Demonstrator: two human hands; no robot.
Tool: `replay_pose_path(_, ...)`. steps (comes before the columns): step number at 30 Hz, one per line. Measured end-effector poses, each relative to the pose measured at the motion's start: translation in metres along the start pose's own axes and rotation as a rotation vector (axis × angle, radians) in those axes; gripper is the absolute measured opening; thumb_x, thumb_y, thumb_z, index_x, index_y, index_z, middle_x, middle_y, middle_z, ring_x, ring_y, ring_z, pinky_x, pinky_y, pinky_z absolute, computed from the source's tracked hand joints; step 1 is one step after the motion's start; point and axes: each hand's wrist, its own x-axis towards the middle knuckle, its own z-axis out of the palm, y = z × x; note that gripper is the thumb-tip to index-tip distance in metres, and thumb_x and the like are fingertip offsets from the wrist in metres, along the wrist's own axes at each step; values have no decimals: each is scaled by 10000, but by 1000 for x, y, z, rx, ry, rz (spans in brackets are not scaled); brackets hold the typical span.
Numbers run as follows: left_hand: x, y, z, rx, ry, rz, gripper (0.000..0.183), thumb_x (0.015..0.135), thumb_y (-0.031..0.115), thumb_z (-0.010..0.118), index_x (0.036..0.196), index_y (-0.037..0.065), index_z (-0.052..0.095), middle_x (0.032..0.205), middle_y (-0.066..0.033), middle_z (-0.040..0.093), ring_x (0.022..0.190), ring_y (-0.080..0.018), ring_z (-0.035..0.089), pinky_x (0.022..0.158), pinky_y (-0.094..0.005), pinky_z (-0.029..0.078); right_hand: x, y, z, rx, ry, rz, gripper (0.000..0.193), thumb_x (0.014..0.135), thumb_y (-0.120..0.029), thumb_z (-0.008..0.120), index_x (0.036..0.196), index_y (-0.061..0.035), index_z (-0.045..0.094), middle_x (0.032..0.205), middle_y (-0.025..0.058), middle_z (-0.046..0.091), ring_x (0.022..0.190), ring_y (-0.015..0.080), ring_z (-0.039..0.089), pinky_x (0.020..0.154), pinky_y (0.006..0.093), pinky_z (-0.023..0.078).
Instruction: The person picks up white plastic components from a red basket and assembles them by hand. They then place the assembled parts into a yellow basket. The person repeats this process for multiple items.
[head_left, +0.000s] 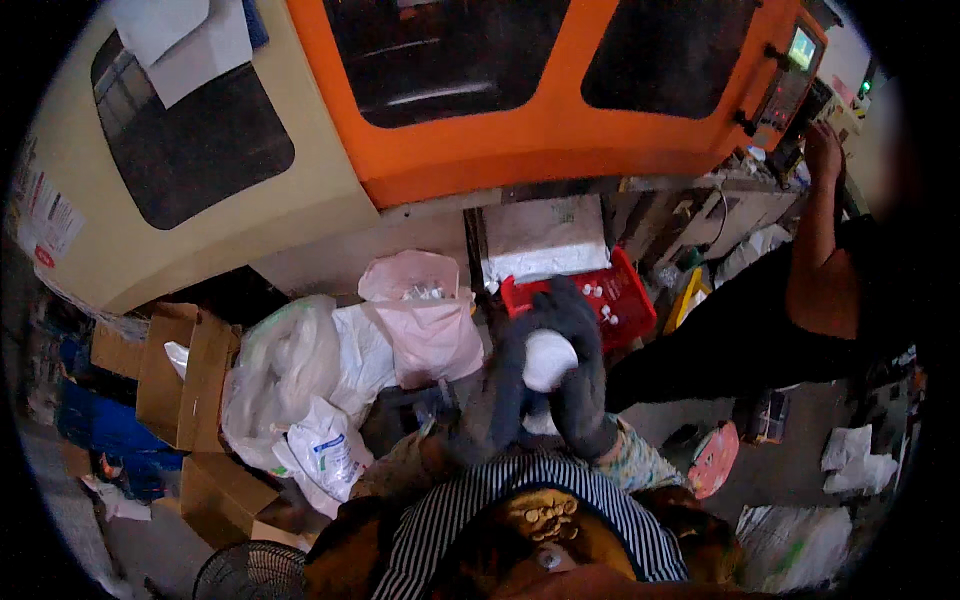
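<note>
Both of my hands wear dark grey gloves and meet in front of my chest. A smooth white rounded piece sits between them; its exact kind I cannot make out. My left hand closes on its left side, and my right hand wraps its right side, with the gloved fingers reaching over its far end. Just beyond the gloves is a red plastic tray with several small white parts in it. To the left stands a pink bag, its top open, with small white pieces inside.
An orange and cream machine with dark windows spans the far side. Clear and white plastic bags and open cardboard boxes crowd the left. At right, a person in dark clothes reaches toward the control panel.
</note>
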Motion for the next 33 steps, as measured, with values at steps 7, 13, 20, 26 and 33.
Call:
replay_pose_path(7,-62,-22,-6,214,-285,-189,358,997,313,451,1216,35,508,1151,-78,576,1026,-193,572,892,-325,478,-1,-76,-32,-381,-209,-579,648,924,-515,446,1310,4,472,1394,209,414,1255,340,447,1062,437,319)
replay_pose_path(13,-70,-35,-10,286,-243,-214,359,987,306,467,1220,35,507,1153,-85,575,1025,-201,573,888,-331,479,-1,-80,-33,-414,-228,-593,652,914,-530,456,1284,6,492,1376,215,431,1241,339,461,1047,438,336)
replay_pose_path(20,-67,-41,-12,330,-168,-182,361,977,297,486,1223,35,507,1156,-93,575,1024,-210,575,882,-337,480,-4,-85,-32,-412,-236,-610,657,903,-547,468,1254,7,516,1355,222,450,1224,338,477,1029,438,356)
replay_pose_path(26,-60,-55,-22,286,-113,-138,364,967,290,503,1227,36,506,1158,-101,574,1023,-217,576,878,-343,481,-6,-73,-25,-477,-220,-465,663,894,-561,479,1228,8,537,1337,228,467,1210,338,490,1013,439,374)
replay_pose_path(33,-83,-67,-37,267,14,-174,369,956,282,522,1231,36,506,1161,-109,574,1021,-226,578,872,-350,482,-26,-34,8,-360,-206,-333,349,799,-314,642,1089,-121,644,1149,179,578,1090,384,533,924,530,429)
